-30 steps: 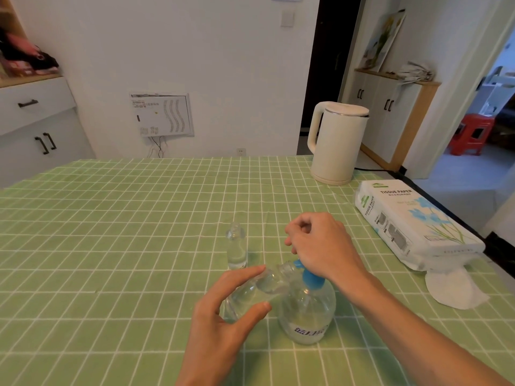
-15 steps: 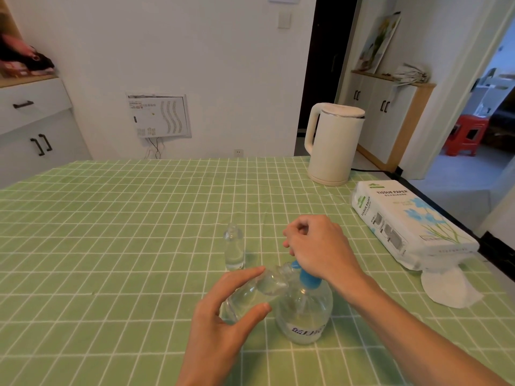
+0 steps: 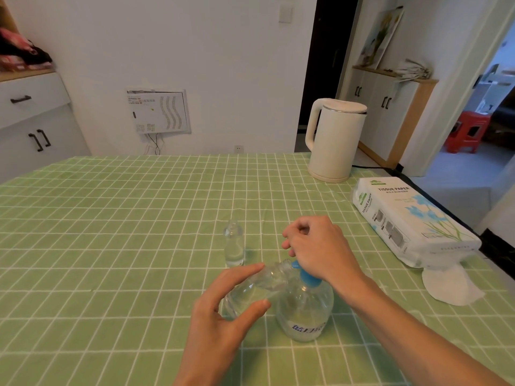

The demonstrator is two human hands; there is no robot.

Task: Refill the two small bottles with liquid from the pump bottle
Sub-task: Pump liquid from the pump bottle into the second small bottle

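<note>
The pump bottle (image 3: 305,310) is standing upright on the green checked tablecloth (image 3: 111,246), its blue pump head (image 3: 306,278) at the top. The right hand (image 3: 320,250) is resting over that pump head with its fingers curled loosely in, apparently pressing down, though the palm is hiding the contact. Just left of the pump bottle, the left hand (image 3: 223,319) is holding one small clear bottle (image 3: 252,288) tilted, its long axis slanting up and to the right so that its mouth is meeting the pump's spout; whether liquid is flowing is hard to tell. The thumb and fingers are wrapping narrowly around the lower body of it. The second small bottle (image 3: 234,247) is standing upright beyond the pump bottle and to its left, apart from both hands, with the left hand the nearer one.
</note>
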